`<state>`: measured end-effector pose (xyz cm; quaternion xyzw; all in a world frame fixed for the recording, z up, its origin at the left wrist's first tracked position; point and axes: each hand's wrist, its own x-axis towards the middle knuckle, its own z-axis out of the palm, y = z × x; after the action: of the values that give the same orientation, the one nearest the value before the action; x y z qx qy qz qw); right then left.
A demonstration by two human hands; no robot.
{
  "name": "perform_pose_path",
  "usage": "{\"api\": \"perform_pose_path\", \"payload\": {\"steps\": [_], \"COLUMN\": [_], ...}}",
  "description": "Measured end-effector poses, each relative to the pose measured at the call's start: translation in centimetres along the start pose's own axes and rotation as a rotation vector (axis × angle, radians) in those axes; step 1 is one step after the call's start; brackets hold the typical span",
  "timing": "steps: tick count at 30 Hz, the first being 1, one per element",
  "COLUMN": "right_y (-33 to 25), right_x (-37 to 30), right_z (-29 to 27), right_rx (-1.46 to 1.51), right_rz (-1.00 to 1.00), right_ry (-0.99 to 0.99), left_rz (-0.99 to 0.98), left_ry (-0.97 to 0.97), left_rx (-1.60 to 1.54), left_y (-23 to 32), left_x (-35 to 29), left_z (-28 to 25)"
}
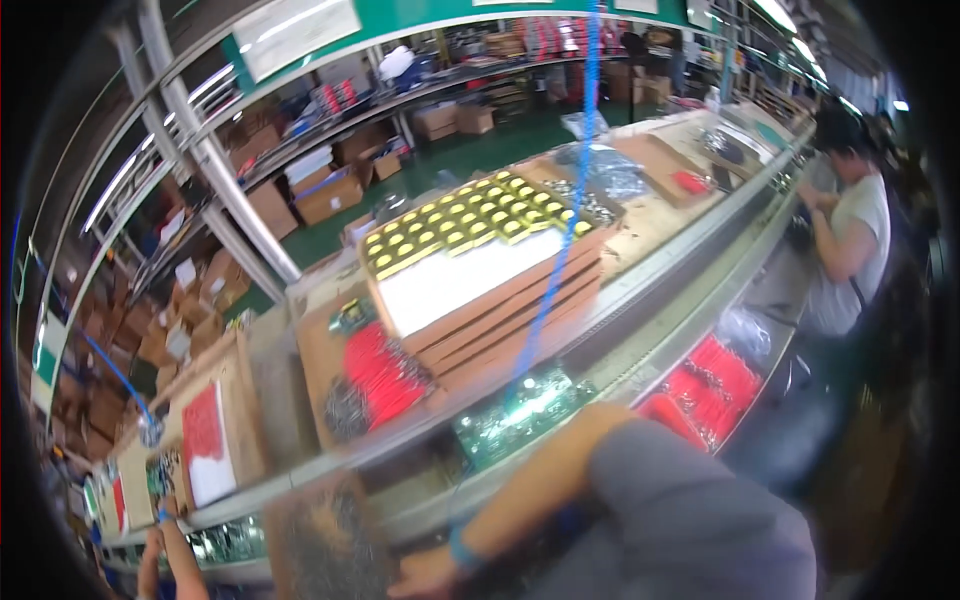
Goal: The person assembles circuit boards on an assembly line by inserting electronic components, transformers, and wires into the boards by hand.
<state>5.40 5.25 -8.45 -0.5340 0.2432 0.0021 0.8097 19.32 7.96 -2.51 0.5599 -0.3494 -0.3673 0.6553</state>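
My right arm, in a grey sleeve, reaches across the lower middle with a blue band round its wrist. My right hand is at the lower edge, closed on the right side of a shallow cardboard tray. Many thin dark pieces, blurred, lie in the tray with a brownish patch among them; their kind cannot be made out. The tray is at the near edge of the line. My left hand is not in view. Beyond my forearm a green circuit board lies on the conveyor rail.
Past the rail are stacked cardboard trays with yellow-and-black parts and a bundle of red-sleeved parts. More red parts fill a near-right tray. A blue cord hangs down. Co-workers sit right and far left.
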Motion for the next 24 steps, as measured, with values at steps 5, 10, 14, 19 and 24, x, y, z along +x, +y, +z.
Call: {"api": "perform_pose_path", "payload": {"steps": [5, 10, 14, 19, 24], "right_y": [0.5, -0.1, -5.9, -9.2, -9.3], "right_x": [1.7, 0.3, -8.5, -20.4, -31.8], "right_z": [1.2, 0.2, 1.9, 1.5, -1.1], "right_rx": [0.272, -0.052, -0.248, -0.159, -0.107], "right_rz": [-0.171, -0.136, -0.307, -0.527, -0.550], "right_ry": [0.356, 0.198, 0.309, 0.334, 0.509], "left_rz": [0.050, 0.073, 0.097, 0.107, 0.117], "left_ry": [-0.122, -0.173, -0.200, -0.230, -0.219], "left_rx": [0.023, 0.052, 0.069, 0.095, 0.100], "left_y": [3.2, 5.2, 6.5, 7.8, 8.3], "left_x": [-1.4, -3.4, -5.5, -8.2, -12.4], "left_z": [1.6, 1.7, 1.8, 2.0, 3.0]}}
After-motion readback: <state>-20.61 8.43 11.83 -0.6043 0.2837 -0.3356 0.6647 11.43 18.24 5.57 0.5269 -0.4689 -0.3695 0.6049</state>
